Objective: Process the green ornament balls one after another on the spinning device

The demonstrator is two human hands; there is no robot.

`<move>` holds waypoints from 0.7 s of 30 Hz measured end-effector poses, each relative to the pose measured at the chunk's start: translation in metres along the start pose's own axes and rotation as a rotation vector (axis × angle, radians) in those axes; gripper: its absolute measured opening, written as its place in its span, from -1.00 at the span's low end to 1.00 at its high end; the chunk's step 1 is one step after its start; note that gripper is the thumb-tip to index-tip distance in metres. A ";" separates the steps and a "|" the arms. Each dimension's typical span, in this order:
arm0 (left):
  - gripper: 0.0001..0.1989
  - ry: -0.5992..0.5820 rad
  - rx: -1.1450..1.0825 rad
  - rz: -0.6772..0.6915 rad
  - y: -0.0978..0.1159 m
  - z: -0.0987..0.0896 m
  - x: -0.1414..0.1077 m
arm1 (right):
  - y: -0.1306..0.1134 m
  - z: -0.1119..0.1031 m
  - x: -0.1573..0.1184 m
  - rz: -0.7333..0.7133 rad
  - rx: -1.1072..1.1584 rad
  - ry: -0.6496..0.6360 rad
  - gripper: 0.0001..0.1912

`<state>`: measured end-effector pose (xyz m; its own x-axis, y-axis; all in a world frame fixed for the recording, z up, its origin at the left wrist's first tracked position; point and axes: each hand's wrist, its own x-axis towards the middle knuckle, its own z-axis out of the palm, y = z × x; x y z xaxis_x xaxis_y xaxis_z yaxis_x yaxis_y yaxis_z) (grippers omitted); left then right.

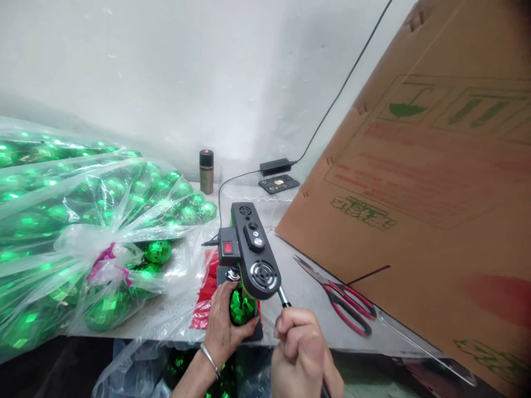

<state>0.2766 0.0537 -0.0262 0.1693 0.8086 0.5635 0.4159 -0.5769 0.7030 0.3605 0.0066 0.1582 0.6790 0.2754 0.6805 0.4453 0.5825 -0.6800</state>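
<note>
Left hand (222, 323): curled around a green ball (243, 305), thumb on the near side and fingers on the far side; closed to the width of the ball, with no free gap visible.
Right hand (301, 342): closed in a fist on a lever (284, 296), to the right of the left grip; far end of lever out of sight beneath the machine.
Green ball: inside the left grip, just beside the near end of the black machine (255, 243) and partly hidden by it; contact with the machine not possible to confirm.
Metal fitting (233, 273): just beyond the left fingertips, close to the ball; exact joint too small to tell.
Red switch (227, 247): beyond the left grip, on the side box of the machine; setting not readable.
Step in hand: judged as steadying the ball at the machine with one hand while holding the lever with the other.
Next move: judged to call for a steady left hold, fingertips clear of the fitting, and measured force on the lever.
Red sheet (206, 293): beneath and left of the left grip.
Plastic bag (78, 243): well to the left of both grips, filled with similar balls.
Scissors (346, 301): right of and beyond the right grip, blades pointing away, beside the cardboard box (394, 193).
</note>
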 end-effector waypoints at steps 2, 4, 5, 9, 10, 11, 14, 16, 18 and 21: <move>-0.24 0.009 0.006 0.010 0.000 0.001 0.000 | 0.002 -0.001 -0.004 0.027 -0.005 0.014 -0.34; -0.24 0.014 0.007 0.014 -0.001 0.003 -0.001 | 0.004 -0.003 -0.007 0.047 -0.009 0.023 -0.33; -0.23 0.015 0.006 0.015 -0.002 0.003 -0.002 | 0.006 -0.004 -0.008 0.053 -0.010 0.021 -0.33; -0.22 0.018 0.019 -0.005 -0.005 0.007 -0.005 | 0.009 -0.007 -0.009 0.049 -0.011 -0.007 -0.33; -0.22 0.020 0.022 -0.011 -0.005 0.008 -0.005 | 0.009 -0.008 -0.009 0.044 -0.010 -0.011 -0.33; -0.22 0.020 0.022 -0.015 -0.005 0.008 -0.005 | 0.010 -0.009 -0.010 0.040 -0.012 -0.015 -0.34; -0.23 0.020 0.012 -0.017 -0.005 0.010 -0.005 | 0.013 -0.013 -0.011 0.041 -0.024 -0.033 -0.35; -0.23 0.025 0.007 -0.017 -0.005 0.010 -0.005 | 0.017 -0.016 -0.013 0.043 -0.026 -0.037 -0.36; -0.24 0.026 0.002 -0.020 -0.004 0.011 -0.004 | 0.020 -0.017 -0.016 0.041 -0.027 -0.028 -0.36; -0.22 0.017 -0.003 -0.034 -0.004 0.012 -0.003 | 0.025 -0.017 -0.021 0.042 -0.040 -0.012 -0.36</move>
<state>0.2846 0.0549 -0.0361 0.1394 0.8257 0.5466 0.4185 -0.5494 0.7232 0.3672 0.0025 0.1227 0.6906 0.3081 0.6543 0.4399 0.5391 -0.7182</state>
